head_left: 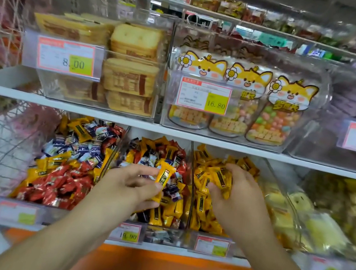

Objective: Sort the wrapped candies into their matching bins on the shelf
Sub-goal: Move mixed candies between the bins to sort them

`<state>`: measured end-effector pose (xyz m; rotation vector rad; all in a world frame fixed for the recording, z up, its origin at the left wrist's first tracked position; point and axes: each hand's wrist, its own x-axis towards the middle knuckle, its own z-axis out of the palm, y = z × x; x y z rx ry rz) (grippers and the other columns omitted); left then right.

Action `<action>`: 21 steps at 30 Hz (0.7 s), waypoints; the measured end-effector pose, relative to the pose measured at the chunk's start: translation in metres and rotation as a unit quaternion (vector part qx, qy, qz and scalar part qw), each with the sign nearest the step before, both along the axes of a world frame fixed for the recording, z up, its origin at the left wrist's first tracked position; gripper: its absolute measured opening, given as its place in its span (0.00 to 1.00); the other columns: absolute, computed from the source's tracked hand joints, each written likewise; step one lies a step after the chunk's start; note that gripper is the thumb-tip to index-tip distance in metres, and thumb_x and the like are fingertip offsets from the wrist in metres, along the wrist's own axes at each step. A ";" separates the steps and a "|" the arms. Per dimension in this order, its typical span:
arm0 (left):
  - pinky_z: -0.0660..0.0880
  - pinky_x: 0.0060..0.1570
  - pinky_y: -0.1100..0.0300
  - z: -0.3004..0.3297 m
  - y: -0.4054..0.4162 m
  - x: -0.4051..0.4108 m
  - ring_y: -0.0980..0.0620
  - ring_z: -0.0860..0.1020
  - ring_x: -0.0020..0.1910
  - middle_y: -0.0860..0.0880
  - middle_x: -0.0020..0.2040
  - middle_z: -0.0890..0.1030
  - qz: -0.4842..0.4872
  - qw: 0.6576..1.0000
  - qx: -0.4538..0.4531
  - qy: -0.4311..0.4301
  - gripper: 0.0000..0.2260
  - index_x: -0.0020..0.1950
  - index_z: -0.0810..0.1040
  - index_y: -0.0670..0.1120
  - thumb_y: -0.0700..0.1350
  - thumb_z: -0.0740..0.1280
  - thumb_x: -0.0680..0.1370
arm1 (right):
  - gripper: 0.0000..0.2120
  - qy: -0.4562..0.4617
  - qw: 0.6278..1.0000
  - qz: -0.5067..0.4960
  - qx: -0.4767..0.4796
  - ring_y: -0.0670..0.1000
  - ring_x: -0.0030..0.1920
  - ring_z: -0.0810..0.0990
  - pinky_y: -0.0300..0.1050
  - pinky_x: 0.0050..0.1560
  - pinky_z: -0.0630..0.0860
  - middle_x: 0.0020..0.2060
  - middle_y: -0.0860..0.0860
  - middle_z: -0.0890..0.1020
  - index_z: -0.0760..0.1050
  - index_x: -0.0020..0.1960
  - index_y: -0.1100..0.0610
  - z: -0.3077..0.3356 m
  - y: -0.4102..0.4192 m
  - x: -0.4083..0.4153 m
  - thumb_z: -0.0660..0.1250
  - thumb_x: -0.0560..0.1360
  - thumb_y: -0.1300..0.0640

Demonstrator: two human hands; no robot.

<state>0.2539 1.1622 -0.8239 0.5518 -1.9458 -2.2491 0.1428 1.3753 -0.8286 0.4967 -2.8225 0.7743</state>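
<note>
White shelf (173, 131) carries clear snack bins (100, 63).

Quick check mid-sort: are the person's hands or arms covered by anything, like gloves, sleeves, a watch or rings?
Nothing shows. The left hand and right hand are bare, without gloves, and no rings are visible. Both forearms are uncovered to the bottom of the picture: no sleeves, watch or wristband in view.

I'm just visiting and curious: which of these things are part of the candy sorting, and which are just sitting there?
Part of the job:
left hand pinching a yellow candy
right hand gripping yellow candies
mixed middle bin
yellow bin

Just there:
toast packs
fox-faced sweet bags
price tags
</note>
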 end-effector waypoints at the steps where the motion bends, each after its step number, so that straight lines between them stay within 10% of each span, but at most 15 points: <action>1: 0.83 0.46 0.61 -0.001 0.001 -0.002 0.48 0.86 0.49 0.41 0.52 0.83 -0.007 1.000 -0.009 0.000 0.11 0.59 0.83 0.49 0.40 0.74 0.78 | 0.30 0.005 1.000 -0.004 0.016 0.50 0.74 0.67 0.48 0.69 0.71 0.74 0.48 0.69 0.63 0.79 0.50 0.001 0.003 -0.005 0.68 0.80 0.45; 9: 0.81 0.44 0.65 -0.009 0.004 -0.014 0.50 0.85 0.41 0.48 0.47 0.87 -0.071 0.991 -0.107 -0.031 0.14 0.59 0.82 0.48 0.47 0.77 0.75 | 0.23 0.050 0.962 0.265 0.039 0.36 0.71 0.68 0.34 0.70 0.65 0.66 0.33 0.73 0.73 0.71 0.41 -0.004 -0.014 0.007 0.73 0.78 0.49; 15: 0.83 0.53 0.47 -0.007 -0.004 -0.012 0.45 0.86 0.46 0.50 0.44 0.87 -0.052 0.989 -0.134 -0.021 0.10 0.58 0.80 0.49 0.50 0.73 0.79 | 0.08 0.055 0.988 0.144 0.022 0.41 0.48 0.78 0.42 0.46 0.76 0.47 0.36 0.79 0.79 0.53 0.42 -0.002 -0.005 0.001 0.71 0.76 0.41; 21: 0.82 0.51 0.51 0.001 -0.035 -0.004 0.53 0.84 0.44 0.54 0.45 0.85 0.002 0.974 -0.228 0.015 0.04 0.53 0.81 0.53 0.51 0.72 0.79 | 0.25 -0.030 0.991 -0.076 0.106 0.60 0.50 0.82 0.47 0.47 0.73 0.54 0.58 0.82 0.76 0.70 0.55 -0.011 0.016 -0.026 0.72 0.76 0.46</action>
